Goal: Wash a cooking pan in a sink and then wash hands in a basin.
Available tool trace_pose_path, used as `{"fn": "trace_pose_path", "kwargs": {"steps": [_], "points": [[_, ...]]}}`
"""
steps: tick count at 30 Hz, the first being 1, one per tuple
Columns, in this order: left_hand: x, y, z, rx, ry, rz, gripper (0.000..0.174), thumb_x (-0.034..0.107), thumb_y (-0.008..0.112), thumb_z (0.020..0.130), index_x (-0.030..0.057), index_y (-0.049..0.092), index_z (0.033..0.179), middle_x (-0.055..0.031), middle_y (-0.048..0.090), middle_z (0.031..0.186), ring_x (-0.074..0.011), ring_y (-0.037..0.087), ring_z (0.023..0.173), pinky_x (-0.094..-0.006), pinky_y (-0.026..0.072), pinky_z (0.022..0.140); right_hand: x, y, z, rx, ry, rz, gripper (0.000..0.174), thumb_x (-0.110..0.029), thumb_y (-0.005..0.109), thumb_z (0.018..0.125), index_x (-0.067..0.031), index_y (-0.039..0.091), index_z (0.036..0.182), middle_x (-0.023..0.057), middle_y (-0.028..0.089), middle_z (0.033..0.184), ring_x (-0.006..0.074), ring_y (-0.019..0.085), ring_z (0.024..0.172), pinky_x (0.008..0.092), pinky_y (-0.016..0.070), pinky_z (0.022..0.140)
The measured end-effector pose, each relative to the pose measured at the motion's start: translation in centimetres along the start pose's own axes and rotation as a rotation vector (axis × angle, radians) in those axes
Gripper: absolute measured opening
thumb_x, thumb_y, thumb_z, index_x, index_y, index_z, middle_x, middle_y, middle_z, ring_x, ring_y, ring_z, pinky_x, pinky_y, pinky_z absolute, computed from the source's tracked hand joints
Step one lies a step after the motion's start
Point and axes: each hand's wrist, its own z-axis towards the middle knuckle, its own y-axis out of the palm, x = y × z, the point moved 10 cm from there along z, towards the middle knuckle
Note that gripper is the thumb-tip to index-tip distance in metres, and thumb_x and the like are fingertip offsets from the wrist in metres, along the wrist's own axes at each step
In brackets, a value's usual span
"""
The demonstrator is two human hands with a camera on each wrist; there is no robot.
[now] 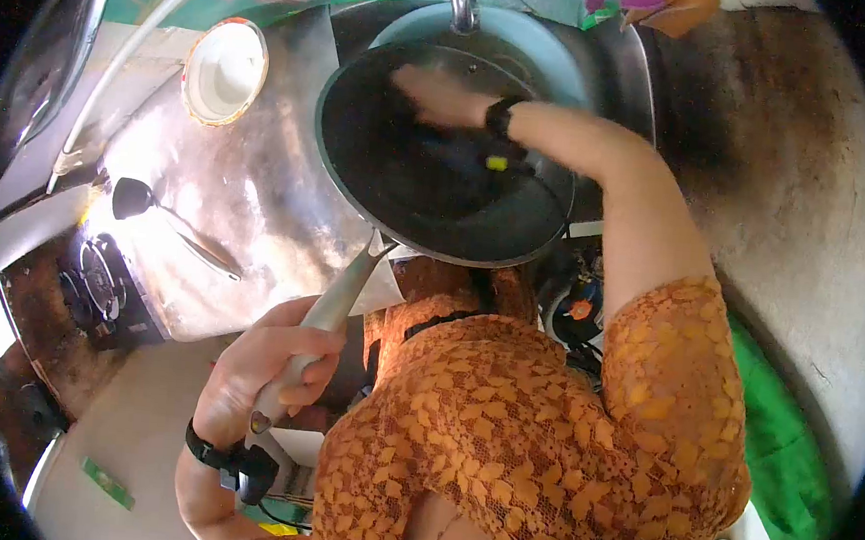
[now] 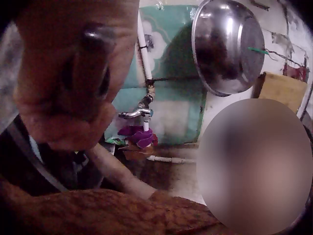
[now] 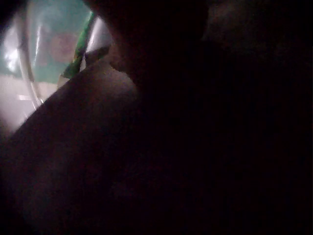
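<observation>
A large dark frying pan (image 1: pixel 439 170) is tilted over the sink, its inside facing up toward the head camera. My left hand (image 1: pixel 276 359) grips its long grey handle (image 1: pixel 340 299), with the fingers curled round it. In the left wrist view the same left hand (image 2: pixel 73 98) shows close up around the handle end. My right hand (image 1: pixel 440 95) reaches into the pan near its far wall, palm side down, blurred by motion. Its fingers look stretched out flat. The right wrist view is mostly dark, and the pan's inner surface (image 3: pixel 73 107) shows only faintly there.
Behind the pan, a light blue basin (image 1: pixel 558 58) sits in the sink under the tap (image 1: pixel 463 1). On the metal drainboard (image 1: pixel 279 169) to the left are a white bowl (image 1: pixel 224 73) and a black spatula (image 1: pixel 137 199). A metal bowl (image 2: pixel 220 49) hangs on the wall.
</observation>
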Motion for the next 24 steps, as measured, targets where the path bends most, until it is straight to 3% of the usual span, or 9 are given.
{"fn": "trace_pose_path", "kwargs": {"steps": [1,3,7,10,13,15,18,21,24], "points": [[0.1,0.0,0.0,0.003,0.008,-0.019,0.016,0.008,0.057,0.080,-0.0003,0.050,0.092,-0.0006,0.044,0.064,-0.0043,0.036,0.044,-0.0184,0.0255,0.032,3.4,0.9,-1.7,-0.423,0.203,-0.084,0.061,-0.005,0.067,0.071,-0.0009,0.041,0.126,0.0178,0.051,0.121,0.0359,0.049,0.113,0.0419,0.0429,0.093],[0.0,0.2,0.2,-0.033,0.021,0.026,0.017,0.009,0.057,0.080,-0.0006,0.050,0.092,-0.0009,0.044,0.064,-0.0043,0.037,0.044,-0.0185,0.0256,0.032,5.7,-0.1,-6.9,-0.511,0.150,-0.205,0.053,-0.005,0.068,0.070,-0.0003,0.049,0.120,0.0209,0.051,0.124,0.0386,0.046,0.118,0.0437,0.0423,0.095],[-0.2,-0.2,0.2,-0.048,0.004,0.027,0.018,0.008,0.058,0.080,-0.0010,0.050,0.093,-0.0013,0.045,0.065,-0.0045,0.037,0.043,-0.0183,0.0260,0.031,-6.6,-2.4,-13.1,-0.777,0.263,0.475,0.053,-0.001,0.062,0.063,0.0019,0.053,0.116,0.0238,0.055,0.115,0.0384,0.052,0.111,0.0434,0.0425,0.093],[0.0,-0.3,0.2,0.003,-0.004,0.028,0.018,0.008,0.058,0.080,-0.0010,0.050,0.093,-0.0017,0.045,0.064,-0.0047,0.037,0.043,-0.0183,0.0261,0.031,-12.3,-2.1,-7.5,-0.507,0.156,0.483,0.048,-0.001,0.061,0.064,0.0012,0.052,0.111,0.0223,0.056,0.106,0.0392,0.055,0.102,0.0440,0.0452,0.085],[-0.3,-0.6,0.4,-0.052,-0.001,0.003,0.017,0.008,0.058,0.081,-0.0009,0.050,0.093,-0.0018,0.045,0.064,-0.0049,0.037,0.042,-0.0183,0.0263,0.031,-2.0,0.8,-4.2,-0.341,0.367,0.341,0.043,0.000,0.060,0.065,0.0001,0.051,0.107,0.0208,0.057,0.100,0.0382,0.057,0.092,0.0441,0.0467,0.076],[-0.1,-0.3,0.1,-0.048,0.009,0.012,0.016,0.008,0.058,0.081,-0.0008,0.050,0.093,-0.0018,0.045,0.064,-0.0051,0.037,0.042,-0.0183,0.0267,0.031,3.8,-1.1,-3.8,-0.188,0.161,0.050,0.045,0.001,0.061,0.064,-0.0010,0.052,0.108,0.0197,0.058,0.101,0.0368,0.057,0.093,0.0430,0.0465,0.077],[-0.5,-0.6,0.2,-0.077,-0.022,0.016,0.015,0.008,0.055,0.083,-0.0001,0.048,0.094,-0.0021,0.044,0.062,-0.0066,0.036,0.041,-0.0205,0.0277,0.033,0.0,1.5,-10.8,-0.605,0.355,0.242,0.049,0.000,0.062,0.063,-0.0018,0.052,0.111,0.0201,0.059,0.103,0.0378,0.057,0.098,0.0438,0.0462,0.081],[-0.4,-0.6,0.6,-0.092,-0.024,0.000,0.016,0.009,0.054,0.084,0.0002,0.047,0.095,-0.0023,0.044,0.061,-0.0074,0.036,0.041,-0.0216,0.0282,0.034,-11.1,-1.7,-10.6,-0.627,0.086,0.314,0.051,-0.004,0.067,0.062,-0.0004,0.053,0.112,0.0221,0.059,0.104,0.0385,0.058,0.099,0.0468,0.0487,0.080],[-0.2,-0.7,0.7,-0.081,-0.002,-0.014,0.015,0.007,0.055,0.081,-0.0002,0.049,0.092,-0.0023,0.045,0.063,-0.0068,0.038,0.043,-0.0197,0.0277,0.032,-2.6,3.3,-6.9,-0.442,0.295,0.462,0.047,-0.005,0.066,0.064,0.0003,0.052,0.108,0.0221,0.060,0.100,0.0394,0.058,0.095,0.0477,0.0487,0.079]]}}
